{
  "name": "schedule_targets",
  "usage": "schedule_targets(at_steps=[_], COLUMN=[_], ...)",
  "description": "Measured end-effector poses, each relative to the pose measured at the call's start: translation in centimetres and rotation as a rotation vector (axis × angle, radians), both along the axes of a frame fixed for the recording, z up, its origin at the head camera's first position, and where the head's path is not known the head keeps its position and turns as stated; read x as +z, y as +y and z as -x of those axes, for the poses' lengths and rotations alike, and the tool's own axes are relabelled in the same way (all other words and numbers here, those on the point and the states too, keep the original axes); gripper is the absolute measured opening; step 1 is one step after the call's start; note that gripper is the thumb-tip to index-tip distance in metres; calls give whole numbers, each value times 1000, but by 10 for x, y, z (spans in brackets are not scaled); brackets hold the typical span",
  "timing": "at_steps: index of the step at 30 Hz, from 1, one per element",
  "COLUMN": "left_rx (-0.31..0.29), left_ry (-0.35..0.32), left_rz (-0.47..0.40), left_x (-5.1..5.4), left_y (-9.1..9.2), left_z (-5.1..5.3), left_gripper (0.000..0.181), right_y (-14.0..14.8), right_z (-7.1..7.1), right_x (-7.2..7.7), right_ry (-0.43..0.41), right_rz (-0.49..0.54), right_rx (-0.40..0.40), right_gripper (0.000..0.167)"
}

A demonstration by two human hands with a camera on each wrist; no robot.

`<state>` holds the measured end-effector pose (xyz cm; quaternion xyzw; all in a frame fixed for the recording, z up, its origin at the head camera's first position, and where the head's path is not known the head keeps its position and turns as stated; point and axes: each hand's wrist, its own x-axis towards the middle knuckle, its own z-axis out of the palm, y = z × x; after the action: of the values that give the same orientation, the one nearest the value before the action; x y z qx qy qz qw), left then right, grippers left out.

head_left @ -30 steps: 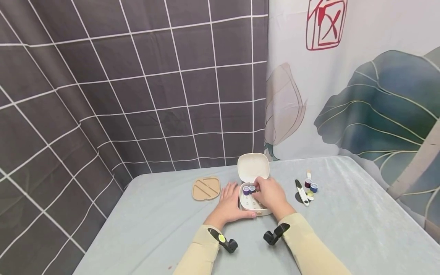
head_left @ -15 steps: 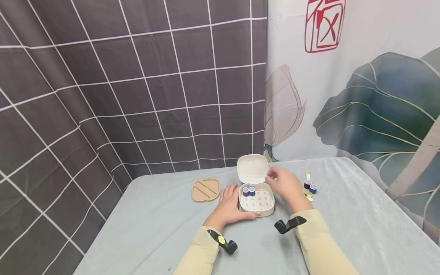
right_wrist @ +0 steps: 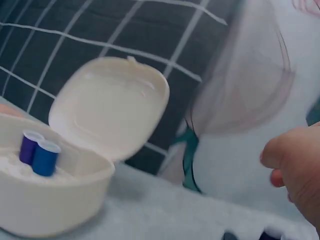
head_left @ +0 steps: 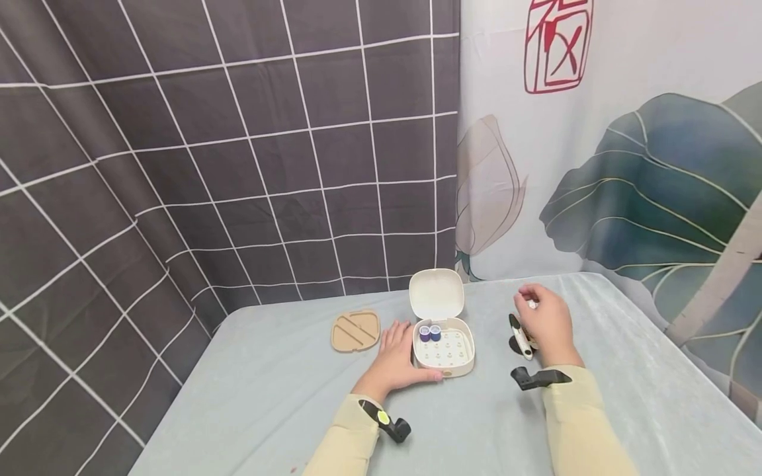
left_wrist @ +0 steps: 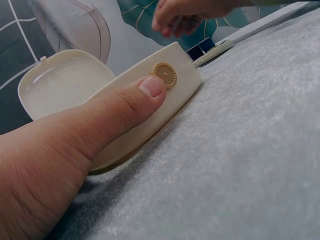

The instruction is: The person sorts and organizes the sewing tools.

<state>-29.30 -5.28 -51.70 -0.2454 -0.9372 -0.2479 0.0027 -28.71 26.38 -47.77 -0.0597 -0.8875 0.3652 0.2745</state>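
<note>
**White box (head_left: 463, 370) stands open between two hands**

Behind the box hangs a dark grid-patterned curtain (head_left: 330, 155), with a white printed curtain (head_left: 506, 73) to the right of it. A table under a pale grey cloth (head_left: 256, 403) carries the box, whose lid (head_left: 436, 294) is raised at the back.

The left hand (head_left: 393, 360) lies against the box's left side, grasp unclosed, fingers extended along the wall and thumb across the front. The right hand (head_left: 546, 324) is well to the right of the box, released, its fingers loosely bent; a small white item (head_left: 532, 305) shows by the fingertips, and whether they touch cannot be told.

Left of the box, beyond the left hand, lies a tan tray (head_left: 355, 332) with grooves. Right of the box lies a slim black-and-white tool (head_left: 521, 338), near the right hand. Two dark spools (left_wrist: 205, 45) stand to the box's right too. Inside, at the back left, a purple spool (head_left: 424, 334) and a blue spool (head_left: 436, 333) stand upright side by side. A tan button (left_wrist: 165, 75) marks the box's front, beside the thumb.
</note>
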Motion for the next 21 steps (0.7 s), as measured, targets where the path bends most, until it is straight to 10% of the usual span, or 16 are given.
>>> schedule_targets(at_steps=[21], left_rx=[12], left_ry=[-15], left_rz=[27], left_x=[-5], left_y=[-1], left_z=[3], left_gripper=[121], right_y=[13], right_z=[10], right_x=[-37], right_ry=[-295], right_rz=[62], right_rx=[-111], right_gripper=[54])
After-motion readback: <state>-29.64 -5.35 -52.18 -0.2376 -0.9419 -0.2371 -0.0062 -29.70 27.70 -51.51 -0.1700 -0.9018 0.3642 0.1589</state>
